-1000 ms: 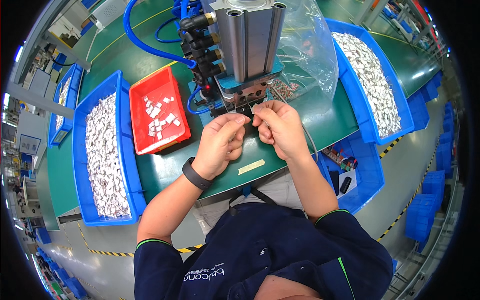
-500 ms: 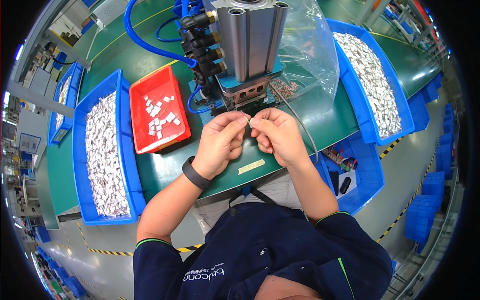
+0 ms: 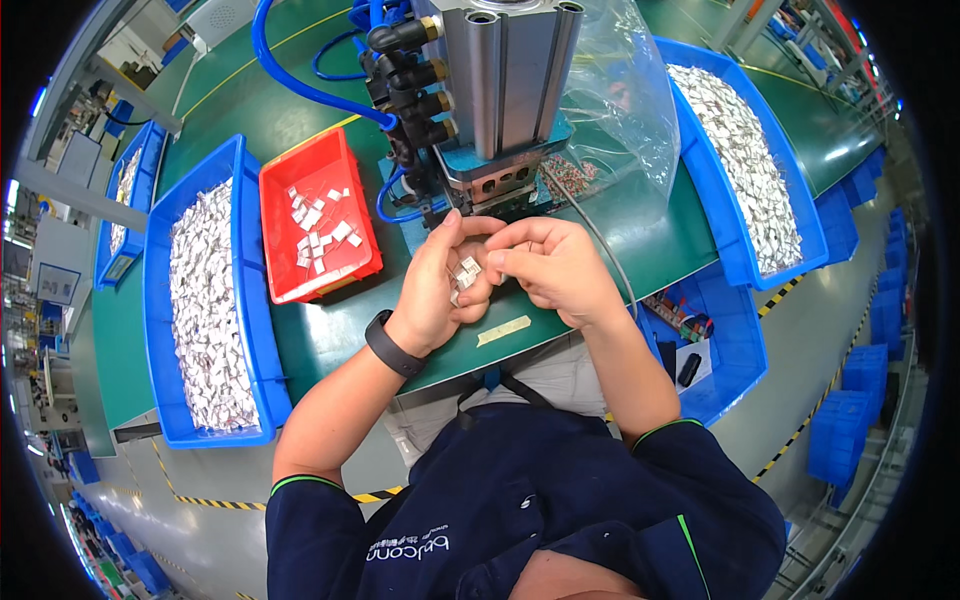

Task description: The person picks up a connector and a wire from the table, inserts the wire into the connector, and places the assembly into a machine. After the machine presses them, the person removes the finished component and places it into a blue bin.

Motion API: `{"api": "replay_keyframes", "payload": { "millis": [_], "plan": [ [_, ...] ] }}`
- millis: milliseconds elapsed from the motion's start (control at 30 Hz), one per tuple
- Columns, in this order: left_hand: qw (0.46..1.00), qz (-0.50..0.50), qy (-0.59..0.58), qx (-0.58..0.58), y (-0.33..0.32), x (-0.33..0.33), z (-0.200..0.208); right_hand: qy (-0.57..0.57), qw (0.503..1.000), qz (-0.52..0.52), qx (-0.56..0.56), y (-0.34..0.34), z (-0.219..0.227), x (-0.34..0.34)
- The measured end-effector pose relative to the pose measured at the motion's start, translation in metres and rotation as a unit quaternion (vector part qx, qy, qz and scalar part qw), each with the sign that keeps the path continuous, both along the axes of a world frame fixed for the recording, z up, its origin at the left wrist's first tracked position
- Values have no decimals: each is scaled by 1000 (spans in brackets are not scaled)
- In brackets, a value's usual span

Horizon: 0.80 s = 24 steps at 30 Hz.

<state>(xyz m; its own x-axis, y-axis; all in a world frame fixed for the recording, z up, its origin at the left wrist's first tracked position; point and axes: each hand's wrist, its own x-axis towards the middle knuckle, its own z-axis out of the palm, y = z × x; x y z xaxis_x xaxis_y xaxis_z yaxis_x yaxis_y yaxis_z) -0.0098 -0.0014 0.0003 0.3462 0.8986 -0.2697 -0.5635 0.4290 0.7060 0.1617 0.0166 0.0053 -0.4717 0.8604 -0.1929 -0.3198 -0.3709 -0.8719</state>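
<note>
My left hand (image 3: pixel 440 285) is cupped palm-up just in front of the grey pneumatic press (image 3: pixel 500 100), holding a few small white parts (image 3: pixel 466 270). My right hand (image 3: pixel 550 265) is beside it, its fingertips pinched at those parts. Both hands hover over the green table (image 3: pixel 330 335), close to the press base. A black band is on my left wrist.
A red tray (image 3: pixel 345 275) with loose white parts lies left of the press. Blue bins full of white parts stand at the far left (image 3: pixel 245 330) and right (image 3: pixel 700 190). A clear plastic bag (image 3: pixel 620 90) sits behind the press. A lower blue bin (image 3: pixel 735 350) holds small tools.
Both hands have drawn back a little from the press toward me. The left palm has turned up, showing the small white parts, and the right fingers have come onto them.
</note>
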Motion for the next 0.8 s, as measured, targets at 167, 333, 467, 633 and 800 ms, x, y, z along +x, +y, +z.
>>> {"api": "replay_keyframes", "payload": {
  "millis": [167,333,467,633,800],
  "plan": [
    [997,-48,62,0,-2,2,3,-378,885,38,270,-7,30,-6],
    [994,-74,79,13,-3,0,2,-439,805,40,396,-11,20,-4],
    [995,-83,61,15,-2,0,-1,-288,929,-23,231,-10,5,-1],
    [996,-31,77,40,-4,2,-2,14,994,-104,17,-5,-2,4],
    [999,30,22,15,-2,1,-3,41,994,-100,25,-9,-8,-3]
  ]
}}
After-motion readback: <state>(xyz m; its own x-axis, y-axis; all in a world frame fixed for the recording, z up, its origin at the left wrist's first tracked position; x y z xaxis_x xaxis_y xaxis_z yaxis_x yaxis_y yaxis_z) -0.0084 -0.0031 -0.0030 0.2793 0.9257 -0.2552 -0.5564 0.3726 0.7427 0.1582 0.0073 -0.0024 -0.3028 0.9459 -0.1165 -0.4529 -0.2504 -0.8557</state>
